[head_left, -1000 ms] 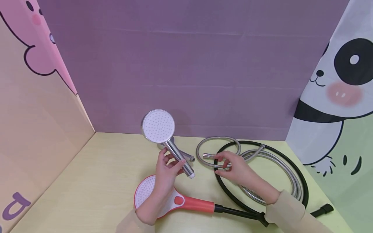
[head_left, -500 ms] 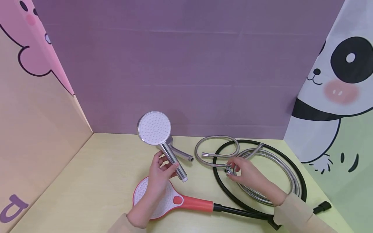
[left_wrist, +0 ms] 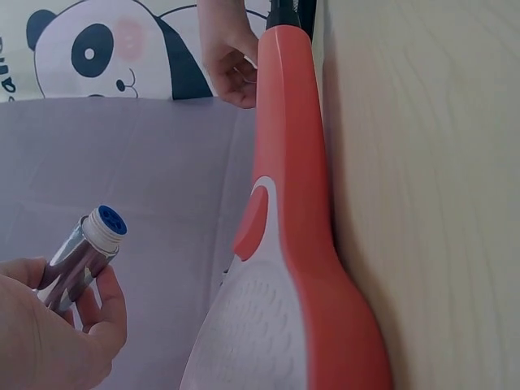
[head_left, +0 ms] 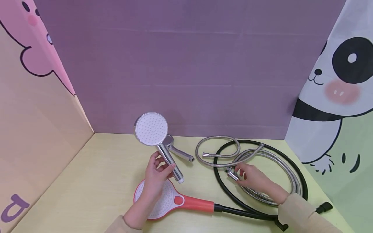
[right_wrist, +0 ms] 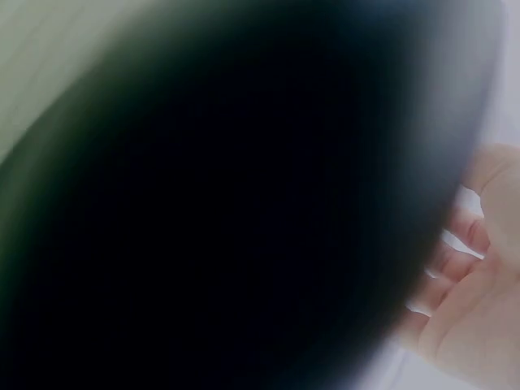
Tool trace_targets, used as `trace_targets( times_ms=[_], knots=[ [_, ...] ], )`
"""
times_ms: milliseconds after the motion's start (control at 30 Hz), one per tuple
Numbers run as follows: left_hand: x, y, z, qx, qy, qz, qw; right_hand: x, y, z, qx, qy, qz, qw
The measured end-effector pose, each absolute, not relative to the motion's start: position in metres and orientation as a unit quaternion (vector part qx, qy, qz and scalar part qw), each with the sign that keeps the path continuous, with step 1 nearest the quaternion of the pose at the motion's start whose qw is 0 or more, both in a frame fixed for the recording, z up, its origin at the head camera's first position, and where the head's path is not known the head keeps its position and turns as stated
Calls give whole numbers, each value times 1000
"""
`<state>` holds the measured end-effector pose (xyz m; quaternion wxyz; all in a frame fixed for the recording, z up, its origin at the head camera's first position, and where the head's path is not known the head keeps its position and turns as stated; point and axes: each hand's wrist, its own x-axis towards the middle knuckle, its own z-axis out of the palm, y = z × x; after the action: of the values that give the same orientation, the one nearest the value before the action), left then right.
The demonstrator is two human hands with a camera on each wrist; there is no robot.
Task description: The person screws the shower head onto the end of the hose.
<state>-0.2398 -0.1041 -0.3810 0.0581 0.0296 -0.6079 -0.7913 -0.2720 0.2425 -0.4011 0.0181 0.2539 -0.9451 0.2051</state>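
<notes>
In the head view, my left hand (head_left: 156, 176) holds a chrome shower head (head_left: 152, 128) by its handle, spray face toward me and handle sloping down right. The handle's white threaded end (left_wrist: 106, 227) sticks out past my fingers in the left wrist view. My right hand (head_left: 256, 178) is at the coiled steel shower hose (head_left: 287, 166), fingers loosely bent and fingertips apart. Its thumb is beside a metal connector (head_left: 232, 175) at the hose; whether they touch is unclear. In the right wrist view, a dark blur covers most of the frame, leaving part of the hand visible.
A red-and-white shower head (head_left: 198, 204) lies beneath my left arm, joined to a black hose (head_left: 303, 181). A smaller grey shower head (head_left: 182, 153) lies behind. A thin steel hose (head_left: 198, 149) overlaps the coils. A purple backdrop (head_left: 186, 71) stands at the back.
My right hand has moved from the thin hose's end down and right, uncovering the metal connector. The left hand has shifted slightly left and down with the chrome shower head.
</notes>
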Motion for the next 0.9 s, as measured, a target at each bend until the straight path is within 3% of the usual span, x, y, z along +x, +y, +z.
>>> trace_targets(
  times_ms=[433, 700, 900],
  knots=[
    [-239, -107, -379, 30, -608, -791, 59, -272, 245, -409, 270, -938, 215, -21],
    [-238, -106, -380, 28, -606, -792, 63, -269, 245, -397, 243, -937, 249, -15],
    [-239, -105, -380, 25, -603, -795, 62, -264, 239, -387, 203, -915, 343, -69]
  ],
)
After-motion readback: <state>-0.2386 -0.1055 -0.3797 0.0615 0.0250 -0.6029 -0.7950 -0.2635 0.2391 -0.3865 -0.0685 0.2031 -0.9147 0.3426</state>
